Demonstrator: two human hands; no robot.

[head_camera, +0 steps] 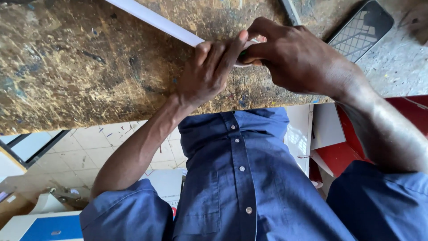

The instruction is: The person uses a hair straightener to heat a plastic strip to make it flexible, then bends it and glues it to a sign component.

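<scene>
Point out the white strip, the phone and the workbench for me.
white strip (pixel 154 20), head view: its flat face, up-left of the hands.
phone (pixel 360 29), head view: middle of its dark screen.
workbench (pixel 76 67), head view: bare, paint-stained top.
</scene>
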